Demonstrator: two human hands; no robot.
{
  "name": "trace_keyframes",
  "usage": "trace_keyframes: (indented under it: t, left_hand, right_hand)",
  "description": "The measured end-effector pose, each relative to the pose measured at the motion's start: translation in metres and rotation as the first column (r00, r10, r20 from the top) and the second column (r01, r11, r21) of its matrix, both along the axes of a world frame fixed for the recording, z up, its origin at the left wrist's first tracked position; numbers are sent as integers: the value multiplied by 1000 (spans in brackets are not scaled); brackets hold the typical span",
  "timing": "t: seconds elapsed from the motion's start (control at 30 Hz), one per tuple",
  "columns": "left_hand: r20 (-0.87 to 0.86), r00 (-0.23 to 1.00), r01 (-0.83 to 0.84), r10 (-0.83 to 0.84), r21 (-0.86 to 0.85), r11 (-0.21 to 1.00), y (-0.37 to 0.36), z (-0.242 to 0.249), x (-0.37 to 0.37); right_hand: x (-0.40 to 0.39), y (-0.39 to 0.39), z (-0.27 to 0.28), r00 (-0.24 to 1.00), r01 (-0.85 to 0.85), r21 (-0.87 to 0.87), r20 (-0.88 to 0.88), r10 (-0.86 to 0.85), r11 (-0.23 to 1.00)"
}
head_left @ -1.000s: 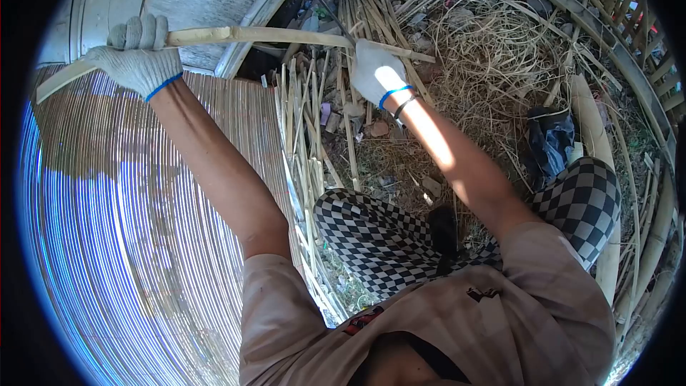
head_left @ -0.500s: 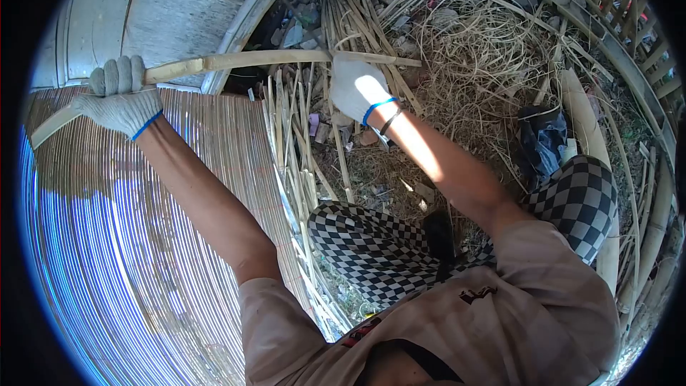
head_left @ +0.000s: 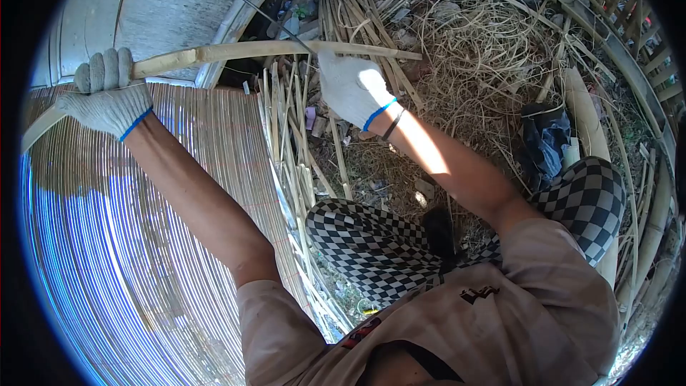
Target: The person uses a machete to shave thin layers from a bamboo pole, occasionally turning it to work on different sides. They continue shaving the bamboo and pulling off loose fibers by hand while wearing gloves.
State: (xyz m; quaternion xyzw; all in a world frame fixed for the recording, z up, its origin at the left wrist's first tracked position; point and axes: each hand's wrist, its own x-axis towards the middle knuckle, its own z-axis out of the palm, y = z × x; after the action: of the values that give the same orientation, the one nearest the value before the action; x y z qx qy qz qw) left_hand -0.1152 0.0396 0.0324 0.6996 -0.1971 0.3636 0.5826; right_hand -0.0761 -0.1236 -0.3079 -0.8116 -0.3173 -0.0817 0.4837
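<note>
My left hand (head_left: 107,93), in a pale knitted glove with a blue cuff, is wrapped round a long split bamboo strip (head_left: 236,50). The strip runs nearly level across the view, and its far end lies past my right hand. My right hand (head_left: 351,89), gloved the same way, is closed at the strip. A thin dark blade, apparently a knife (head_left: 268,19), juts from it up and to the left, crossing the strip. The knife's handle is hidden in the glove.
A slatted bamboo mat (head_left: 193,193) spreads at left below a pale panel (head_left: 186,7). Split bamboo sticks (head_left: 286,114) lie beside it. Curly shavings (head_left: 479,50) heap at upper right, near a black plastic bag (head_left: 547,139). My checkered trouser legs (head_left: 371,243) are below.
Both hands have shifted slightly left and up together with the bamboo strip. The thin dark blade now shows, pointing up-left from my right hand.
</note>
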Motion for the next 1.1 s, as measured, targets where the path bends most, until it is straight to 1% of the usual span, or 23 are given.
trace_keyframes:
  t: [0.07, 0.1, 0.17, 0.2, 0.27, 0.3, 0.37, 0.43, 0.47, 0.57, 0.6, 0.63, 0.67, 0.7, 0.73, 0.77, 0.8, 0.9, 0.93, 1.0, 1.03, 1.07, 1.1]
  left_hand:
    - [52, 996, -78, 77, 23, 997, -6, -3, 2]
    - [66, 989, -131, 131, -3, 991, -7, -5, 0]
    - [92, 968, -228, 232, -51, 972, -11, -7, 1]
    - [117, 961, -246, 251, -54, 968, -11, -9, 1]
    - [71, 990, -121, 122, -24, 992, 0, -1, 6]
    - [33, 997, -71, 72, -17, 997, 6, -2, 4]
    - [28, 994, -109, 109, -21, 994, 17, 3, 9]
    - [15, 995, -97, 97, -4, 995, 21, 12, 15]
    - [24, 986, -164, 164, 3, 986, 12, 11, 16]
    - [145, 908, -390, 393, -50, 920, -18, 0, 21]
    - [54, 986, -160, 159, 20, 987, 4, 9, 17]
    - [-53, 995, 85, -82, 62, 994, 48, 24, 11]
    - [-37, 998, 52, -50, 64, 997, 47, 25, 13]
    - [-22, 1000, 19, -17, 65, 998, 25, 20, 15]
    - [118, 949, -293, 291, -2, 956, 5, 9, 21]
    - [165, 875, -455, 456, -41, 889, -16, -5, 23]
    - [183, 835, -518, 519, -58, 853, -21, -8, 23]
    - [221, 772, -596, 596, -75, 800, -31, -9, 29]
    - [189, 793, -589, 579, -4, 808, -37, -11, 32]
    - [188, 848, -514, 496, 59, 856, -13, 5, 38]
    - [186, 870, -478, 456, 91, 874, 0, 12, 39]
    - [184, 850, -510, 493, 57, 858, -6, 7, 38]
    - [188, 829, -539, 526, 22, 842, -20, -3, 37]
  right_hand:
    - [10, 10, -27, 991, 32, -77, -125, -41, 997]
    - [19, 14, -49, 981, 46, -113, -185, -67, 992]
    - [47, 14, -126, 960, 144, -124, -225, -169, 982]
    - [46, 10, -121, 949, 128, -148, -268, -164, 981]
    - [47, 1, -115, 921, 98, -205, -351, -167, 974]
    - [40, 1, -107, 949, 102, -163, -281, -145, 981]
    - [31, 10, -84, 986, 96, -89, -130, -107, 991]
    - [20, 13, -56, 993, 55, -89, -95, -63, 995]
    - [20, 16, -60, 995, 87, -20, -37, -88, 996]
    - [33, 19, -118, 969, 114, -76, -213, -127, 991]
    - [41, 20, -150, 949, 127, -91, -279, -148, 988]
    - [51, 19, -187, 924, 140, -110, -342, -170, 984]
    - [56, 19, -204, 892, 156, -129, -406, -196, 979]
    - [55, 20, -194, 893, 168, -159, -393, -219, 973]
    - [55, 25, -182, 894, 179, -194, -376, -242, 965]
    - [50, 28, -169, 895, 179, -235, -365, -258, 955]
    - [49, 25, -155, 895, 149, -189, -392, -213, 971]
    - [39, 11, -85, 958, 70, -203, -258, -123, 977]
    - [42, 8, -82, 966, 48, -164, -244, -87, 985]
    - [47, 7, -80, 979, 4, -78, -201, -20, 997]
    - [53, 9, -103, 953, 30, -113, -298, -63, 993]
    - [63, 14, -151, 915, 47, -151, -390, -104, 987]
    - [70, 15, -179, 870, 64, -188, -471, -147, 980]
